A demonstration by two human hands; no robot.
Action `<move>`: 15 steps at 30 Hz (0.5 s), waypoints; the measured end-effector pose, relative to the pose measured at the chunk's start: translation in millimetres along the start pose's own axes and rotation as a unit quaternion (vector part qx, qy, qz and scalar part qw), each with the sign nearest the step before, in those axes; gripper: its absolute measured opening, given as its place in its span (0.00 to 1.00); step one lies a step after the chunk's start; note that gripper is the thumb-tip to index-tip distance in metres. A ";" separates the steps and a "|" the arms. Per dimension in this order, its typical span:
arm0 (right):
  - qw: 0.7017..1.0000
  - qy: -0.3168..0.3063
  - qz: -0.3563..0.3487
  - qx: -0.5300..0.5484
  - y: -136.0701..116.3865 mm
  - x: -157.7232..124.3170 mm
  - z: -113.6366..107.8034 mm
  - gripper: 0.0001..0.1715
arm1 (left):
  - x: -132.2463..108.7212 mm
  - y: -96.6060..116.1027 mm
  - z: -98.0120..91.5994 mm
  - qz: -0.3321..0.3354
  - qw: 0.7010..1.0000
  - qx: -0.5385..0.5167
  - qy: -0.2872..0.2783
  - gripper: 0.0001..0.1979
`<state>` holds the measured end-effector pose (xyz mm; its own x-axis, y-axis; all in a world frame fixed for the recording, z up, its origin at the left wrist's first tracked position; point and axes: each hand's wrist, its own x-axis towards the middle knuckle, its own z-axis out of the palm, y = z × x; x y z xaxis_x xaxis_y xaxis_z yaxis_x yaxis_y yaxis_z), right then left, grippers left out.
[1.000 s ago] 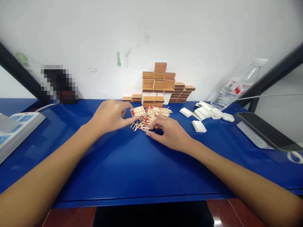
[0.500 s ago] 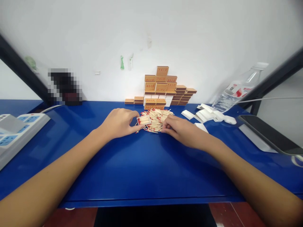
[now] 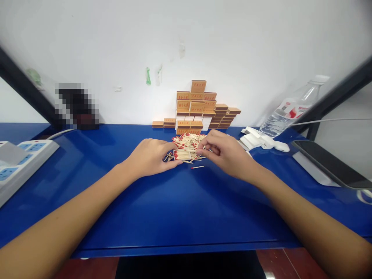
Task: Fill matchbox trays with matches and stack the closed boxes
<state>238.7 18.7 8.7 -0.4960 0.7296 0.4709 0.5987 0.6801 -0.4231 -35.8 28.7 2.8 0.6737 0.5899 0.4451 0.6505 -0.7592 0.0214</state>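
Note:
My left hand (image 3: 155, 158) grips a small white matchbox tray (image 3: 183, 159) by its left end, thumb in front and fingers behind. Red-headed matches lie side by side in the tray. Behind it spreads a heap of loose matches (image 3: 186, 141), some scattered around the tray's edges. My right hand (image 3: 223, 153) is closed in a pinch at the tray's right end; thin match sticks show at its fingertips, though how many is unclear. One single match (image 3: 198, 167) lies apart on the blue table in front.
Stacked orange matchboxes (image 3: 197, 106) stand against the wall behind the heap. At right are white empty trays (image 3: 252, 140), a leaning water bottle (image 3: 286, 112) and a phone (image 3: 334, 164). A power strip (image 3: 31, 157) lies at left on the blue table (image 3: 174, 213).
My left hand has brought the tray slightly nearer and to the right. My right hand has come up over the heap's right side to the tray. A lone match now lies in front.

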 end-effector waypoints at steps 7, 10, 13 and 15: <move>0.999 -0.027 -0.032 -0.009 -9.5 -3.4 7.9 0.04 | -1.8 2.2 2.0 0.017 1.000 0.000 0.008 0.22; 0.998 -0.057 -0.019 -0.008 -4.5 -3.8 0.1 0.05 | -0.2 -1.7 -0.1 0.008 1.000 -0.004 0.009 0.21; 0.982 -0.189 0.009 0.007 2.8 -4.6 -7.9 0.07 | 0.8 -4.2 -1.1 0.001 1.000 -0.004 0.005 0.20; 0.967 -0.252 0.029 0.020 6.5 -4.8 -10.0 0.07 | 0.8 -3.9 -0.5 0.003 1.000 -0.003 0.002 0.20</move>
<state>251.3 18.9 11.4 -0.7115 0.7025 0.0131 0.6148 0.6315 -0.4725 -37.9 32.0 3.5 0.6759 0.5844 0.4489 0.6447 -0.7640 0.0239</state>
